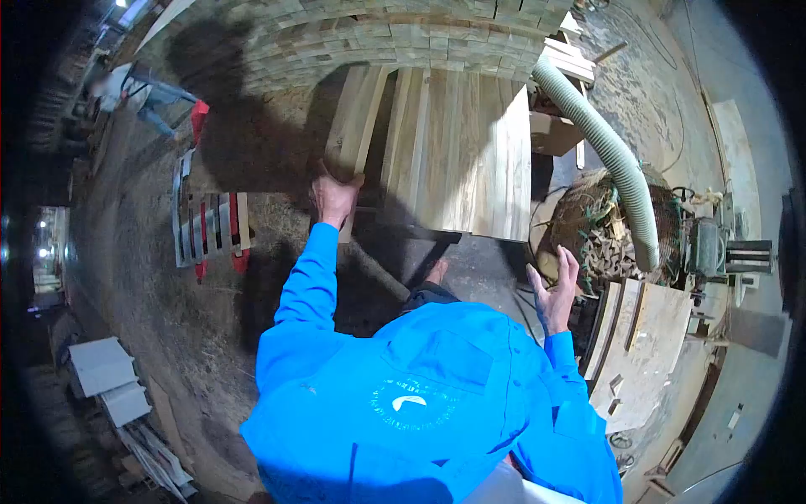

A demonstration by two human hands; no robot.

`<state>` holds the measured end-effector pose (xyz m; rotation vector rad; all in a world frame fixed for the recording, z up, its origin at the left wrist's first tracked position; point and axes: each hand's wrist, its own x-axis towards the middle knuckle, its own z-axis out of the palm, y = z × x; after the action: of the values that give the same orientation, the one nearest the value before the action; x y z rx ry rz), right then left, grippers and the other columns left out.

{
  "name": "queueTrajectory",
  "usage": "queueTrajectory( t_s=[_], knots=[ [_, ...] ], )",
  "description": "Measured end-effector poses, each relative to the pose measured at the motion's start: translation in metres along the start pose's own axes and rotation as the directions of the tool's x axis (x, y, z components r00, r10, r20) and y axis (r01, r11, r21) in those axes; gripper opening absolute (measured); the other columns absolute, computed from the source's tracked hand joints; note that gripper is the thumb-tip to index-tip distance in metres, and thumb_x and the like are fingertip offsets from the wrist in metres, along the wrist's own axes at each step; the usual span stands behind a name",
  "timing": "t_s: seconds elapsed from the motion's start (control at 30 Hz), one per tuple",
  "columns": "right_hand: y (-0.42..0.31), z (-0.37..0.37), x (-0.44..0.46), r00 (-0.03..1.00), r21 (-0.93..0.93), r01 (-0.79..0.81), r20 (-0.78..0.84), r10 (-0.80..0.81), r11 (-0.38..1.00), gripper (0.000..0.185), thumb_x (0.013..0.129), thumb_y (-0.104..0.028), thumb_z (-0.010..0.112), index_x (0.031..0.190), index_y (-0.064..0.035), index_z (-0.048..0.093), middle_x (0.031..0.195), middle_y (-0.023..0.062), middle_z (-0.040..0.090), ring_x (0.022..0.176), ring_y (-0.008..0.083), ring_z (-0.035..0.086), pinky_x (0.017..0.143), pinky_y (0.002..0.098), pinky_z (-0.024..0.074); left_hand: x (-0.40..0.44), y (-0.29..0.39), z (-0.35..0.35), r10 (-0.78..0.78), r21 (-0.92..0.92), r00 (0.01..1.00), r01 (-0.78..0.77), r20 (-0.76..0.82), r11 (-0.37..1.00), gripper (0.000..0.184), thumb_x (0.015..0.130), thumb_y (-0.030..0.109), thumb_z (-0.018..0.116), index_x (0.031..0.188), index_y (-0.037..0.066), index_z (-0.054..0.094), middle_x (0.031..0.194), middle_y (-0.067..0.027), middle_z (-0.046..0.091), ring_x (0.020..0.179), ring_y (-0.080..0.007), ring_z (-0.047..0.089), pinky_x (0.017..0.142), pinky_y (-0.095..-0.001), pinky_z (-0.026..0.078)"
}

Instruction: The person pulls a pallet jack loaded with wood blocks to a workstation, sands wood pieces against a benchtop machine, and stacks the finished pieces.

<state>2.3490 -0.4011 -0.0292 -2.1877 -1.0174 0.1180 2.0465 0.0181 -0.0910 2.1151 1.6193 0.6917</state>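
Observation:
My left hand [333,195] is closed round the near end of a wooden board [357,122], which stands apart from the other boards by a dark gap. Right of that gap, several pale wooden boards [462,151] lie side by side, their near ends towards my body. My right hand [556,294] is raised beyond the near right corner of these boards, with its fingers apart and nothing in it.
Stacked wood pieces [378,38] rise behind the boards. A ribbed hose [617,151] runs down to a basket of scraps [609,227] at right. Flat panels [642,344] lie at lower right. At left are a red and grey rack [210,227] and another person [138,91].

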Motion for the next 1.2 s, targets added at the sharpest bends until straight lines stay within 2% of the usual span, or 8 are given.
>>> queueTrajectory(
  t_s=[0.17,0.33,0.43,0.7,0.97,1.07,1.17,1.2],
  knots=[
    [-0.016,0.015,0.006,0.997,-0.057,-0.082,0.0,0.082,0.995,0.074,0.089,-0.029,0.086,0.148,-0.0007,0.052,0.144,0.0213,0.053,0.135,0.038,0.053,0.113,0.0452,0.0451,0.024,-0.022,0.073,-0.173,-0.221,0.97,0.209,0.171,0.953,0.125,0.079,0.049,0.085,0.163,-0.01,0.015,0.165,-0.0335,0.03,0.152,-0.0466,0.033,0.126,-0.049,0.028],
    [-0.027,0.033,0.01,0.994,-0.097,-0.112,-0.009,0.111,0.989,0.072,0.091,-0.031,0.084,0.148,0.0005,0.052,0.144,0.0225,0.053,0.136,0.0392,0.052,0.114,0.0462,0.0443,0.033,0.011,0.047,-0.192,0.041,0.948,0.188,0.252,0.981,0.125,0.082,0.056,0.082,0.165,-0.007,0.014,0.166,-0.0325,0.031,0.155,-0.0433,0.031,0.126,-0.0485,0.029],
    [-0.026,0.046,0.004,0.989,-0.093,-0.144,0.004,0.145,0.985,0.071,0.091,-0.031,0.083,0.147,0.0004,0.053,0.145,0.0231,0.052,0.137,0.0401,0.052,0.114,0.0468,0.0435,0.027,-0.014,0.031,-0.099,-0.288,0.917,0.222,0.385,0.932,0.122,0.085,0.058,0.08,0.167,-0.002,0.012,0.166,-0.0297,0.033,0.156,-0.0416,0.03,0.126,-0.0486,0.029],
    [-0.027,0.051,-0.011,0.989,-0.126,-0.144,0.002,0.145,0.982,0.069,0.092,-0.029,0.082,0.147,-0.0001,0.053,0.146,0.0224,0.052,0.137,0.0407,0.051,0.114,0.0467,0.0437,-0.008,-0.029,-0.043,0.509,-0.16,0.618,-0.53,0.599,0.833,0.147,0.063,0.05,0.098,0.17,0.008,0.007,0.175,-0.0256,0.0,0.162,-0.0428,0.01,0.13,-0.0483,0.022],
    [-0.015,0.046,-0.046,0.977,-0.167,-0.213,-0.06,0.206,0.963,0.067,0.091,-0.029,0.082,0.146,-0.0017,0.055,0.146,0.0218,0.052,0.135,0.0405,0.053,0.113,0.0473,0.045,-0.008,-0.061,0.005,0.654,-0.067,0.601,-0.711,0.46,0.7,0.139,0.065,0.056,0.095,0.168,0.008,0.016,0.174,-0.0278,0.005,0.16,-0.0468,0.014,0.129,-0.0522,0.027],
    [-0.012,0.022,-0.08,0.958,-0.137,-0.283,-0.094,0.272,0.949,0.068,0.09,-0.031,0.082,0.145,-0.0025,0.056,0.148,0.0214,0.052,0.136,0.0412,0.052,0.115,0.048,0.0445,-0.017,-0.04,-0.008,0.473,-0.232,0.629,-0.429,0.617,0.873,0.119,0.077,0.048,0.09,0.166,0.006,0.023,0.174,-0.0254,0.014,0.16,-0.0454,0.014,0.129,-0.0532,0.02],
    [-0.001,0.025,-0.104,0.968,-0.213,-0.201,-0.192,0.161,0.956,0.072,0.09,-0.048,0.079,0.144,-0.0038,0.058,0.146,0.0225,0.057,0.136,0.0422,0.052,0.114,0.0506,0.0455,-0.022,-0.01,-0.032,0.53,-0.048,0.604,-0.632,0.595,0.774,0.125,0.071,0.063,0.09,0.163,0.0,0.032,0.169,-0.0271,0.028,0.157,-0.0418,0.027,0.129,-0.0505,0.022],
    [-0.008,0.014,-0.113,0.949,-0.156,-0.233,-0.251,0.19,0.96,0.073,0.09,-0.05,0.079,0.143,-0.0034,0.059,0.144,0.0232,0.057,0.135,0.042,0.053,0.113,0.0513,0.0456,-0.019,-0.006,-0.02,0.787,-0.121,0.514,-0.806,0.34,0.579,0.116,0.075,0.061,0.089,0.16,0.0,0.039,0.167,-0.0273,0.034,0.154,-0.0437,0.032,0.128,-0.052,0.025]
  ],
)
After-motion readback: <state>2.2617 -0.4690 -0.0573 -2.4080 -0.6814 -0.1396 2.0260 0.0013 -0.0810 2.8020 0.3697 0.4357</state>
